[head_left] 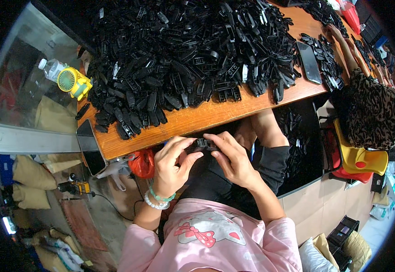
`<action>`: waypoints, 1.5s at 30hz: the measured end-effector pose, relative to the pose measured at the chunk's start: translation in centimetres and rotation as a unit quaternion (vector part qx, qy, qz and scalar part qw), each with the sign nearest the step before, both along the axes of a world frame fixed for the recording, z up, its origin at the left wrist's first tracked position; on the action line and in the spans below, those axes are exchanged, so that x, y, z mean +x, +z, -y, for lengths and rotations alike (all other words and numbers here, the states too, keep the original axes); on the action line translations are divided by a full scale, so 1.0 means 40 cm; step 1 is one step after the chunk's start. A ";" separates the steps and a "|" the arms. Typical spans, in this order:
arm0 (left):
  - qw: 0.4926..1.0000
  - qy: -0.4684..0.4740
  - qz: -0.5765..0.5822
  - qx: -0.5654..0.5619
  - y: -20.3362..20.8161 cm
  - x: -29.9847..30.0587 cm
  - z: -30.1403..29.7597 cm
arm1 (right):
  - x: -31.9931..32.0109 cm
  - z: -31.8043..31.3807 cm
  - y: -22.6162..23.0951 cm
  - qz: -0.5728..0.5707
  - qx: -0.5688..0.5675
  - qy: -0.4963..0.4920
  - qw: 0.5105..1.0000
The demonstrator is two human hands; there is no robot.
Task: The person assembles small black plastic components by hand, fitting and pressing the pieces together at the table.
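Just off the table's front edge, over my lap, I hold a small black plastic part [202, 144] between both hands. My left hand [172, 163], with a green and a white bead bracelet at its wrist, is curled round the part's left end, thumb and fingers bent. The fingers and thumb of my right hand [233, 158] pinch its right end. My fingertips hide part of its shape. A big heap of similar black plastic parts [161, 59] covers most of the wooden table [170, 122] in front of my hands.
A phone [91, 147] lies at the table's left corner, near a yellow fan [73, 83] and a plastic bottle [50, 68]. Another phone [309, 62] lies right of the heap. A co-worker's hand [336, 32] reaches over parts at right. A yellow chair [360, 156] stands there.
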State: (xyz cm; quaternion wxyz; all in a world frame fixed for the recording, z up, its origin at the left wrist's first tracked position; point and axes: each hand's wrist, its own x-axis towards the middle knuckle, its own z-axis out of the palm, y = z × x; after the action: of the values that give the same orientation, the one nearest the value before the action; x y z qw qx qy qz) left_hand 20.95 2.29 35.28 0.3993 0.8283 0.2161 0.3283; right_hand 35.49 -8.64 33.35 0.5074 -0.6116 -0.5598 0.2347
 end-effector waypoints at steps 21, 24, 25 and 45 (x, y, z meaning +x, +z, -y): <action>0.998 -0.040 -0.044 0.003 0.011 0.027 0.007 | -0.011 -0.002 -0.026 0.107 0.043 -0.030 0.993; 0.989 -0.004 -0.009 -0.145 -0.008 0.041 0.024 | -0.015 -0.012 -0.015 0.116 0.046 -0.040 0.991; 0.992 -0.012 -0.001 -0.122 -0.014 0.043 0.015 | -0.016 -0.013 -0.010 0.108 0.057 -0.052 0.991; 0.925 0.214 -0.164 0.269 0.002 0.193 -0.208 | 0.113 -0.131 -0.029 0.236 0.048 -0.271 0.932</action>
State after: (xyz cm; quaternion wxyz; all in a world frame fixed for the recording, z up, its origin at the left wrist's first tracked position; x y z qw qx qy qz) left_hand 28.68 10.62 35.34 0.0408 0.8808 0.3545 0.3112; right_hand 40.00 -3.41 32.20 0.4343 -0.7524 -0.4871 -0.0899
